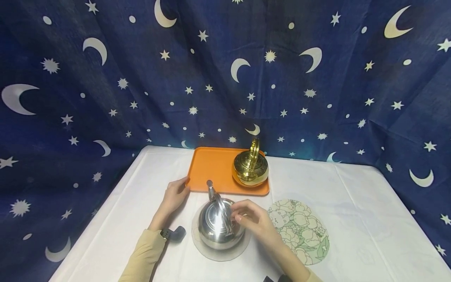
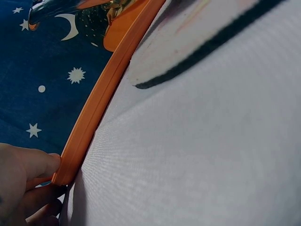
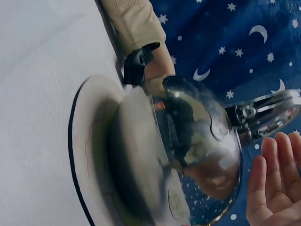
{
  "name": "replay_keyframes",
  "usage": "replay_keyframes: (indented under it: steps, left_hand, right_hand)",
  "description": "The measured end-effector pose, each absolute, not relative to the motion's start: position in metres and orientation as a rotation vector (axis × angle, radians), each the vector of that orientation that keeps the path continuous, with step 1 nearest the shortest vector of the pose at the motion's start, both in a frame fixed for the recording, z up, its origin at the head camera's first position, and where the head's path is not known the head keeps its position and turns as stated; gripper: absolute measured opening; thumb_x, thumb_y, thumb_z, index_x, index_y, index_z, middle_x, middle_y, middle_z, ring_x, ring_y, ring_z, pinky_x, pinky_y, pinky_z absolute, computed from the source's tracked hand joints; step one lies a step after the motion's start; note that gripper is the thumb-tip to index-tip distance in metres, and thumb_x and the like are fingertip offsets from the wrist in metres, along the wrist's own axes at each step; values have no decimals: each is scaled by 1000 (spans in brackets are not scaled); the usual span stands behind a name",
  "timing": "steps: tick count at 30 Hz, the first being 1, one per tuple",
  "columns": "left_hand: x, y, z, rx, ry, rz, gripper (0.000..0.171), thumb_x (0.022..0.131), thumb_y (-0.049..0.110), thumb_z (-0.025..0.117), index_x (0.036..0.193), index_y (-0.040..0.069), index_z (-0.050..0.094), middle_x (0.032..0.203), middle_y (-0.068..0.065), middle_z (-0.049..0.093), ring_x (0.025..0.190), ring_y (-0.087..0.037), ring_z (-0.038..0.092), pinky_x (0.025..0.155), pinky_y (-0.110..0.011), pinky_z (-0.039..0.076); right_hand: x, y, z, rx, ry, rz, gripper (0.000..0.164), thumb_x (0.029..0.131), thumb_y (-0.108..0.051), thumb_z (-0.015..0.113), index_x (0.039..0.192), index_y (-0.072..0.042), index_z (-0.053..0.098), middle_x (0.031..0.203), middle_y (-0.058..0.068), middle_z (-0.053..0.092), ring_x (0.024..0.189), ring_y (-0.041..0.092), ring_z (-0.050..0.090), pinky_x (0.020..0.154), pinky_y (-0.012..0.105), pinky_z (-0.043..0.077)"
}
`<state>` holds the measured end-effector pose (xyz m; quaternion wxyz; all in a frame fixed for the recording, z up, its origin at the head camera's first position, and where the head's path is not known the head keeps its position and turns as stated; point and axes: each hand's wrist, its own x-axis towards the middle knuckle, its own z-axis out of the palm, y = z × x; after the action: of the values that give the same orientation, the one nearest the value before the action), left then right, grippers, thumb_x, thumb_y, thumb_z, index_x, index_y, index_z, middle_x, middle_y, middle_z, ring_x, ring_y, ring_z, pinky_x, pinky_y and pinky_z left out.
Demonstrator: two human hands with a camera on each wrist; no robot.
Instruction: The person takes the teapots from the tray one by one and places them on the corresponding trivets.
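A shiny silver kettle [image 1: 216, 229] stands on a pale round placemat [image 1: 229, 256], its handle [image 1: 222, 209] raised over the lid. My right hand [image 1: 253, 219] is beside that handle, fingers loosely extended and holding nothing. From the right wrist, those fingertips [image 3: 270, 146] show close by the kettle's handle. Behind it lies an orange tray [image 1: 208, 166], with a gold kettle [image 1: 251, 168] on its right side. My left hand [image 1: 174, 194] pinches the tray's front left corner, thumb above and fingers below the rim, as the left wrist view shows.
To the right of the silver kettle, a round placemat with a green flower and bear print [image 1: 299, 231] lies on the white tablecloth [image 1: 356, 219]. A dark blue curtain [image 1: 225, 78] with moons and stars hangs behind the table.
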<state>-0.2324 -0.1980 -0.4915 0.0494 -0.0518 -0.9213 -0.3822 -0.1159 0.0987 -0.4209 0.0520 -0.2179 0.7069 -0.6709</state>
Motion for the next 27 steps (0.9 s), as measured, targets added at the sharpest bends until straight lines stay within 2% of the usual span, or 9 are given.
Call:
replay_keyframes:
  steps: [4, 9, 13, 19, 27]
  left_hand:
    - [-233, -197, -491, -153, -2809, -1156, 46, 96, 20, 55, 139, 4, 49, 139, -18, 54, 136, -38, 41, 116, -57, 28]
    - [-234, -195, -490, -157, -2810, -1156, 46, 96, 21, 54, 139, 4, 49, 139, -19, 54, 136, -38, 41, 115, -58, 28]
    - [-234, -195, -491, -152, -2811, -1165, 46, 97, 21, 54, 139, 5, 49, 140, -17, 54, 136, -37, 40, 116, -57, 27]
    - [-233, -195, -491, -137, -2820, -1167, 46, 97, 22, 54, 140, 5, 48, 140, -17, 54, 136, -37, 40, 116, -57, 27]
    - [-231, -194, -491, -96, -2825, -1171, 46, 97, 22, 53, 140, 6, 48, 140, -17, 54, 136, -37, 40, 115, -58, 29]
  right_hand:
    - [-121, 105, -422, -699, 2140, -2075, 27, 91, -4, 57, 117, 3, 57, 108, 31, 61, 95, 10, 66, 88, 25, 55]
    - [-126, 114, -421, -642, 2180, -2087, 29, 91, -4, 57, 118, 5, 56, 110, 31, 61, 96, 13, 68, 89, 24, 54]
    - [-129, 118, -418, -518, 2213, -2073, 31, 91, -9, 60, 120, 2, 57, 112, 27, 63, 97, 16, 67, 89, 25, 54]
    - [-133, 121, -416, -394, 2247, -2052, 30, 91, -14, 62, 119, -5, 59, 114, 18, 65, 97, 11, 65, 93, 26, 52]
    - [-144, 127, -419, -375, 2255, -2058, 31, 91, -12, 61, 119, 1, 58, 112, 16, 66, 97, 9, 66, 91, 24, 53]
